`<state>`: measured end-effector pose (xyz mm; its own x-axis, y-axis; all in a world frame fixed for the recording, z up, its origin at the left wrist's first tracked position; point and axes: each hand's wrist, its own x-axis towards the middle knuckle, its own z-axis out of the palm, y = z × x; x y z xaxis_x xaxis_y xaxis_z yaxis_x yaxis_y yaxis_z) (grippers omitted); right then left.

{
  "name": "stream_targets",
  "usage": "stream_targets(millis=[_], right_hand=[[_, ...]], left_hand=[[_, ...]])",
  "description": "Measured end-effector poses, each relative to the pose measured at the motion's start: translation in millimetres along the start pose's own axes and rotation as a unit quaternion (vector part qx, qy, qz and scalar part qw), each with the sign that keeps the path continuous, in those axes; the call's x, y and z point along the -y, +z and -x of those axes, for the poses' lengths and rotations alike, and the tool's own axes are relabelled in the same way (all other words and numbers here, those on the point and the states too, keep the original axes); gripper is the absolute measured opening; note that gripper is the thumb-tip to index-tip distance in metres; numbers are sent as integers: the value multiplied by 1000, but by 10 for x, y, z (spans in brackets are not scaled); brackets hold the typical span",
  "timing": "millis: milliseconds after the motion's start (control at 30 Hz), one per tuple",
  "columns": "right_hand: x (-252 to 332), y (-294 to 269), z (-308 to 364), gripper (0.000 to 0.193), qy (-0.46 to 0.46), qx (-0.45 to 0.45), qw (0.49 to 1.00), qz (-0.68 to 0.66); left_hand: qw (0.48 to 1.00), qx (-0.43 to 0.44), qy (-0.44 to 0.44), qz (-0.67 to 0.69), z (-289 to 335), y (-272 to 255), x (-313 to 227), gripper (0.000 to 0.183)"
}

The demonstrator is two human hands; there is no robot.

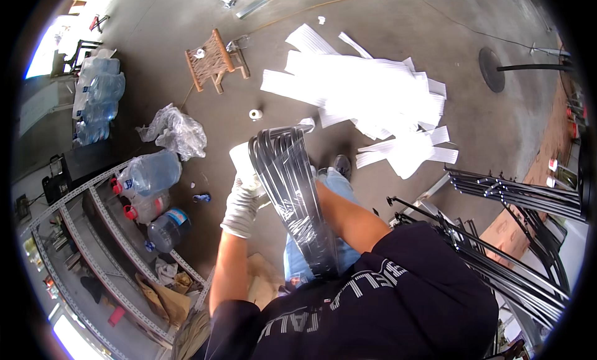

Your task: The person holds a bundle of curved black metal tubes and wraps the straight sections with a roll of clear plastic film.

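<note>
A bundle of bent black metal tubes (283,173), bound in clear plastic film, stands tilted in front of my body. Its lower end reaches my lap, and its curved ends point away from me. My left hand (242,201), in a white knitted glove, is closed at the bundle's left edge, with its fingertips partly hidden. A white piece (241,160), perhaps foam, shows just above that glove. My right forearm passes behind the bundle's right side. Only a pale sliver of my right hand (314,171) shows there; its fingers are hidden. A whitish strip (305,125) sticks out at the bundle's far end.
White foam sheets (373,92) lie spread on the floor ahead. A woven stool (214,60), a white roll (255,114) and crumpled plastic (174,133) are further left. Large water bottles (152,173) stand by a metal rack (93,235). Black tubes (485,254) are stacked at right.
</note>
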<state>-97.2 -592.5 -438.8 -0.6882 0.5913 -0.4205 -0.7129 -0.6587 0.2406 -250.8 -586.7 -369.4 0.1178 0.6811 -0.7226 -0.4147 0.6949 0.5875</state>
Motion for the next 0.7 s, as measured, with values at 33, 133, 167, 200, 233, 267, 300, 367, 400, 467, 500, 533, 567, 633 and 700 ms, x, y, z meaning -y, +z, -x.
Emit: stream_targets(millis=[33, 133, 167, 200, 233, 267, 300, 367, 400, 467, 500, 533, 567, 633, 700], right_hand=[[-1, -2, -48, 27, 10, 13, 1000, 5], [107, 59, -10, 26, 19, 4, 998, 57], [163, 102, 62, 26, 18, -32, 994, 105], [248, 154, 143, 25, 15, -76, 983, 166], [404, 224, 244, 25, 8, -136, 961, 240], [596, 299, 360, 26, 0, -220, 924, 312], [879, 385, 536, 26, -21, -326, 876, 355], [1234, 603, 869, 34, -146, -351, 850, 365], [1257, 811, 972, 37, -208, -288, 867, 348], [1216, 1443, 1041, 40, -215, -168, 914, 299], [1124, 1688, 971, 36, -220, -126, 924, 288], [1142, 1750, 975, 34, -262, -118, 919, 269], [1151, 1789, 893, 37, -276, -85, 916, 280], [1328, 1658, 1028, 36, -264, -84, 927, 252], [1339, 1705, 1232, 35, -262, -129, 902, 318]], left_hand=[[999, -5, -37, -38, 86, 100, -193, 36], [964, -86, -51, -248, 110, 274, -709, 47], [968, -62, -55, -239, 115, 260, -904, 47], [971, -39, -60, -230, 130, 279, -1086, 48], [976, -1, -71, -205, 118, 373, -1235, 50], [980, 35, -79, -178, 125, 465, -1373, 53], [973, 86, -86, -198, -61, 644, -1434, 55], [958, 71, -61, -270, -46, 1199, -1463, 50], [949, 41, -56, -307, -100, 1372, -1417, 50], [892, 89, -39, -441, -99, 1613, -1318, 50], [868, 100, -10, -486, -23, 1680, -1261, 51], [834, 160, 13, -528, -185, 1838, -1134, 53], [834, 116, 9, -540, 152, 2001, -1247, 53], [869, 211, -73, -441, -250, 1940, -1112, 52], [902, 216, -12, -375, -437, 1763, -1166, 45]])
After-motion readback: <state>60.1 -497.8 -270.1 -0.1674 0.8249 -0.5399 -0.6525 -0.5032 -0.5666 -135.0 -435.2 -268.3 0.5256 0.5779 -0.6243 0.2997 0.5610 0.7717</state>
